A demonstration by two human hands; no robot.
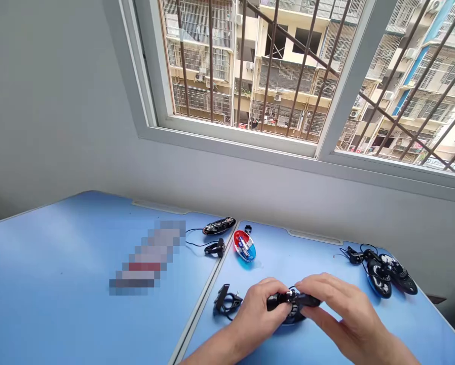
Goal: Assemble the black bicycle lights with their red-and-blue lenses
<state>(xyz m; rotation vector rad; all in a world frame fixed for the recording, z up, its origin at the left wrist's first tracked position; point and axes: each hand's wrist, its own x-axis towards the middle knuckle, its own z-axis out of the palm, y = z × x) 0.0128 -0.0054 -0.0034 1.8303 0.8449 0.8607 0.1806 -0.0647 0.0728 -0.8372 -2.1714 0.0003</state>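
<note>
My left hand (256,309) is closed around one end of a black clamp bracket (276,301), low in the middle of the view. My right hand (341,314) pinches the bracket's other end between thumb and fingers. A small shiny metal piece (290,295) shows between the fingertips. Right under the bracket, a black oval bike light (294,319) rests near the table top, partly hidden by my fingers. Just left of my left hand lies a black handlebar clamp with a cable (227,302). I cannot tell whether that cable runs to the light.
Beyond my hands sits a red-and-blue oval shell (245,247) with batteries inside. An opened black oval shell (219,226) is wired to a ring clamp (215,248). Several black oval lights (379,276) lie at right. A seam splits the blue table (79,263); a barred window stands behind.
</note>
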